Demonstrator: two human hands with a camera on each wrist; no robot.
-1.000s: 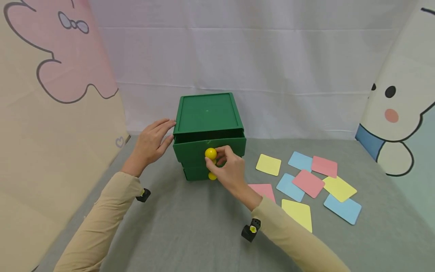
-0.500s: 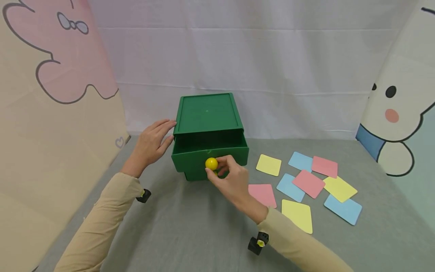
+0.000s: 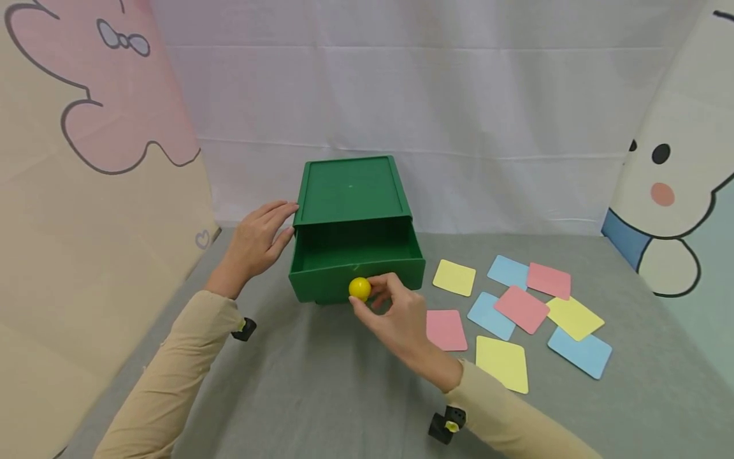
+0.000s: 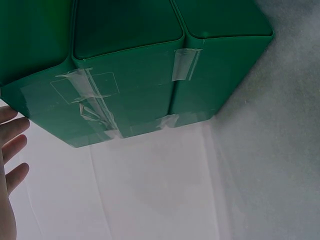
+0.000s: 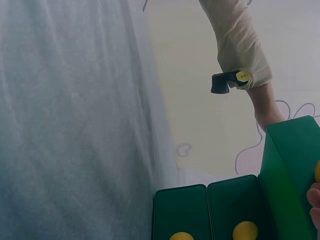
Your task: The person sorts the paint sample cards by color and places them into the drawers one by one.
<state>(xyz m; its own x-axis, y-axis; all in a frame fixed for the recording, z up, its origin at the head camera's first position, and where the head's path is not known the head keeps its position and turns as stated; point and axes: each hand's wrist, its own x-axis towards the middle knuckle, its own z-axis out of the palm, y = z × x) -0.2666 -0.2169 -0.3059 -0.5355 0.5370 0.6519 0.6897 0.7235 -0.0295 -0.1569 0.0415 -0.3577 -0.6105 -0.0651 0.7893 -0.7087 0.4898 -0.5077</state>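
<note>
A green drawer unit (image 3: 352, 191) stands near the back of the grey cloth, its top drawer (image 3: 321, 280) pulled well out. Nothing shows inside the visible part of that drawer. Thumb and fingers of my right hand (image 3: 401, 319) pinch the round yellow knob (image 3: 359, 289) on the drawer front. My left hand (image 3: 252, 245) rests its fingertips on the unit's left side, fingers fairly straight. In the right wrist view two lower drawers, each with a yellow knob (image 5: 245, 231), sit flush. Clear tape (image 4: 185, 65) joins the stacked tiers in the left wrist view.
Several blue, pink and yellow cards lie to the right, among them a pink card (image 3: 521, 309) overlapping a blue card (image 3: 487, 315). A yellow card (image 3: 501, 363) lies near my right sleeve. A white cloth wall (image 3: 459, 115) rises behind the unit.
The top drawer has slid out toward me, from a narrow gap to wide open, with my right hand drawing back on its knob. My left hand has stayed at the unit's side.
</note>
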